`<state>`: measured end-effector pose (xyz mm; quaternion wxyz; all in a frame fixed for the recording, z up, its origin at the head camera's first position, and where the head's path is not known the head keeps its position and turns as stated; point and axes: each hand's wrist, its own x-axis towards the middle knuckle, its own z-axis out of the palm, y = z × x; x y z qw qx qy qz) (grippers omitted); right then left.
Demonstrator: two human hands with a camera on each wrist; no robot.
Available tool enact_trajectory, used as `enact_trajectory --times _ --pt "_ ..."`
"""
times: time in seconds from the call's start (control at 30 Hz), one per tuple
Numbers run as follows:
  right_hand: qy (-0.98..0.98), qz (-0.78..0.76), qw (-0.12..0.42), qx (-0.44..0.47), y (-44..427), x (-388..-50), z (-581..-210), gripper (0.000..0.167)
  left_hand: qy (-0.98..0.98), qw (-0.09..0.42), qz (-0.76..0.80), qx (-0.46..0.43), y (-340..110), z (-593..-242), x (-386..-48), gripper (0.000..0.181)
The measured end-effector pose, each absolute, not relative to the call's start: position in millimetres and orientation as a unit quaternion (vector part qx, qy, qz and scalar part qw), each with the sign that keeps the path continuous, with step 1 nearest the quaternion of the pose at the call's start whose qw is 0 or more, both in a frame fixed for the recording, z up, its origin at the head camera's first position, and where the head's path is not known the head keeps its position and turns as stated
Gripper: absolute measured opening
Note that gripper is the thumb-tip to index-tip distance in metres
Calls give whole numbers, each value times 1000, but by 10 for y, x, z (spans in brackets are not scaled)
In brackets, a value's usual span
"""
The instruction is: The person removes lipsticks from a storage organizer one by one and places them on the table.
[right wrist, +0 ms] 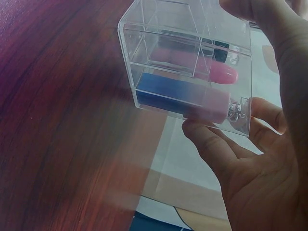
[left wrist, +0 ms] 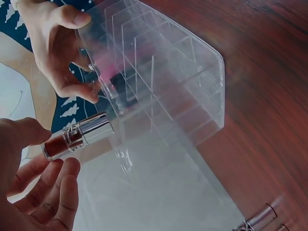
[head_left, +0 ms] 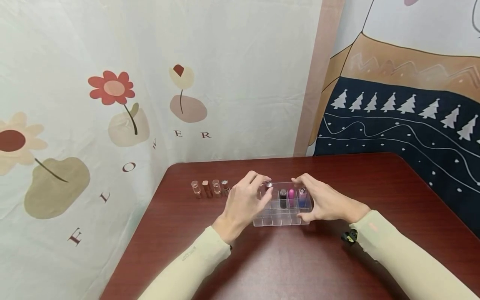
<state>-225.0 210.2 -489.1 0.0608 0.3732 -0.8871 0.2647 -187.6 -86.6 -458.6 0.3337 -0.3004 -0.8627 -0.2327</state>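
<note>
My left hand [head_left: 241,202] pinches a lipstick tube [left wrist: 79,136] with a silver part and a dark red end between thumb and fingers. The tube is held over the back left of a clear plastic lipstick organizer [head_left: 277,218], tilted in the left wrist view. My right hand [head_left: 326,201] grips the organizer's right end, thumb at the front and fingers at the back. Inside it stand a black tube [head_left: 283,199], a bright pink tube [head_left: 291,196] and a blue-and-pink tube [right wrist: 183,98] at the right end.
To the left of the organizer, several lipstick tubes stand in a row, among them a brown one [head_left: 207,188] and a clear-topped one [head_left: 196,188]. The dark red wooden table [head_left: 281,258] ends at a printed cloth backdrop [head_left: 240,83].
</note>
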Motion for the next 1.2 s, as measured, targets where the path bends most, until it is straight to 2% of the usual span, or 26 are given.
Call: enact_trajectory --times 1.2 --pt "-891 263 53 367 2105 -2237 -4896 94 -855 392 -227 -251 -1350 -4550 -1884 23"
